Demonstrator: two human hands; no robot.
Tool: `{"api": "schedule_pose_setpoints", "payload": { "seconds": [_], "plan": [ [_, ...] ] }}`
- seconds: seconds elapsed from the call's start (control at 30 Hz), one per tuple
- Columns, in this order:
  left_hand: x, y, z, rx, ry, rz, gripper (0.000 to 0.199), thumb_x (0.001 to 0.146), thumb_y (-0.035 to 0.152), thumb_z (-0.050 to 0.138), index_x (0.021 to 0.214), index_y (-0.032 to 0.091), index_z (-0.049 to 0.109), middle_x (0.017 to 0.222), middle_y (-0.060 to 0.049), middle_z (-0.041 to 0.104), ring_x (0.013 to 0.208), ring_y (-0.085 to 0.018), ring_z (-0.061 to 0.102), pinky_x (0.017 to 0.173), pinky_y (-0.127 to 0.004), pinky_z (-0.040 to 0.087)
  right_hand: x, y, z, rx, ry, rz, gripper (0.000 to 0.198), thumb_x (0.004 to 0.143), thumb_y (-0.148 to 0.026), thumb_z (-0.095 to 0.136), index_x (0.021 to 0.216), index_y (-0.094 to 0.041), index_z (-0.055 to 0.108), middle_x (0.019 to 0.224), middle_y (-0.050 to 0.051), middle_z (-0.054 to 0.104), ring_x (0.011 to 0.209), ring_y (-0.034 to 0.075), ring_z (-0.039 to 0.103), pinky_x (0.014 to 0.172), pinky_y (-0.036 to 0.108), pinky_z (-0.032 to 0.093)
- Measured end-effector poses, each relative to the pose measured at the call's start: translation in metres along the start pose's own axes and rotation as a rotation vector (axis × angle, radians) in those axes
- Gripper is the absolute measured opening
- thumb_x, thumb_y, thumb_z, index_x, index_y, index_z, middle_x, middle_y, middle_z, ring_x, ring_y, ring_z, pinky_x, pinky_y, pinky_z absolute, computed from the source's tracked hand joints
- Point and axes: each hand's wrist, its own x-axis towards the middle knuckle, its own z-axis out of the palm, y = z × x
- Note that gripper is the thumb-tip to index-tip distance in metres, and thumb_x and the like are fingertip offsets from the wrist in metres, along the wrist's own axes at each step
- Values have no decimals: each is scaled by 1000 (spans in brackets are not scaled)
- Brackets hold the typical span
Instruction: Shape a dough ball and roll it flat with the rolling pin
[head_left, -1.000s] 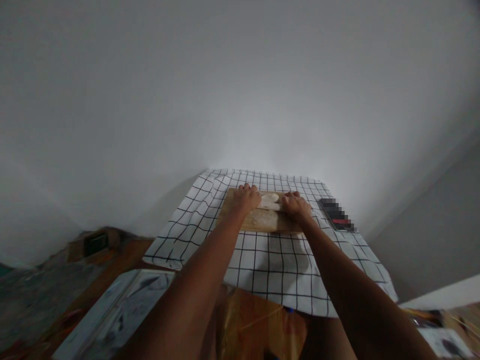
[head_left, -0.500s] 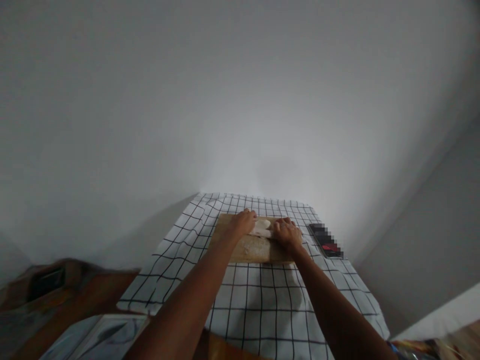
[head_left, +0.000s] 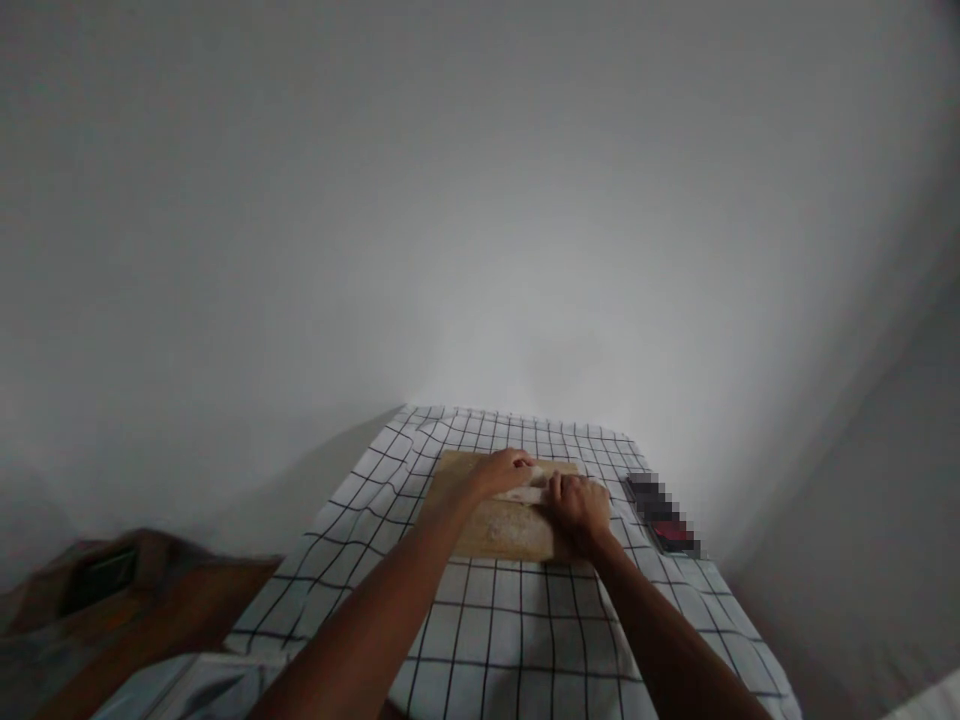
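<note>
A wooden board (head_left: 491,530) lies on the table, floury in its middle. Across it rests a pale rolling pin (head_left: 525,495), and just behind the pin a small piece of pale dough (head_left: 538,477) is partly hidden. My right hand (head_left: 581,505) is wrapped round the right end of the pin. My left hand (head_left: 506,472) reaches over the pin's left part, fingers curled at the dough's edge; its exact hold on the dough is hard to make out.
A black-and-white checked cloth (head_left: 480,620) covers the table, which stands against a pale wall (head_left: 480,250). To the right of the board lies a dark, partly pixelated flat object (head_left: 660,512). Brown furniture (head_left: 97,580) is at the lower left.
My left hand has moved right, off the pin's left end and onto the dough. The right hand keeps hold of the pin. The whole scene sits slightly lower in view.
</note>
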Motion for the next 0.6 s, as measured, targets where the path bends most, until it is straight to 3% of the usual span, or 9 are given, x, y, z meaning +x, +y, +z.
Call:
{"api": "schedule_pose_setpoints", "payload": {
  "seconds": [0.17, 0.33, 0.43, 0.6],
  "plan": [
    [11, 6, -3, -77, -107, -22, 28, 88, 28, 52, 106, 21, 73, 110, -4, 75, 96, -18, 66, 83, -27, 49, 19, 8, -14, -11, -20, -86, 55, 104, -40, 23, 99, -20, 74, 103, 14, 75, 96, 27, 70, 83, 40, 50],
    [12, 21, -12, -28, -167, -74, 29, 90, 27, 46, 82, 20, 73, 85, -4, 73, 76, -17, 63, 71, -28, 46, 36, 7, -32, -34, -111, -144, 52, 103, -41, 25, 106, -20, 73, 108, 15, 73, 103, 29, 68, 84, 41, 50],
    [8, 26, -9, 24, -114, -121, 37, 93, 34, 42, 75, 18, 70, 74, -5, 69, 69, -18, 61, 65, -29, 44, 42, 3, -39, -43, -148, -125, 56, 104, -42, 23, 106, -17, 73, 109, 18, 72, 105, 29, 67, 86, 42, 49],
    [4, 27, 4, 128, -1, -130, 42, 96, 41, 40, 77, 16, 69, 79, -9, 72, 74, -19, 64, 67, -29, 44, 45, 1, -40, -66, -151, -173, 50, 104, -40, 26, 111, -20, 71, 111, 16, 72, 106, 29, 66, 86, 41, 49]
  ]
}}
